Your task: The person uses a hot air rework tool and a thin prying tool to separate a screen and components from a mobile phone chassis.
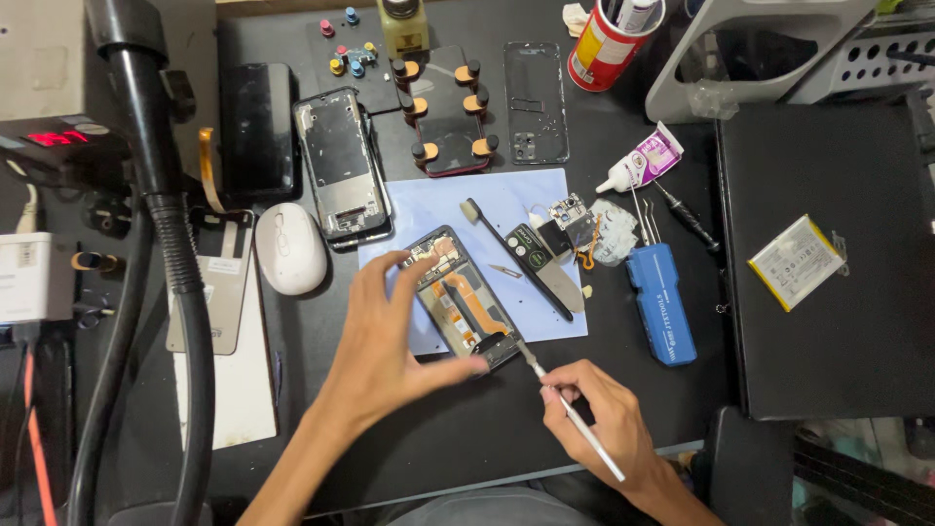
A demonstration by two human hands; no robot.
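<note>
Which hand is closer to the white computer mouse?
Left. The left hand grips the opened phone just right of the white mouse. The right hand holds a thin tool farther away, toward the table's near edge.

My left hand (385, 336) covers the near left edge of the opened phone (466, 300), so I cannot see where its fingers grip. The red cup (606, 44) and grey stand (750, 49) are cut by the top edge. The parts beside the tweezers (643, 219) are too small to identify.
</note>
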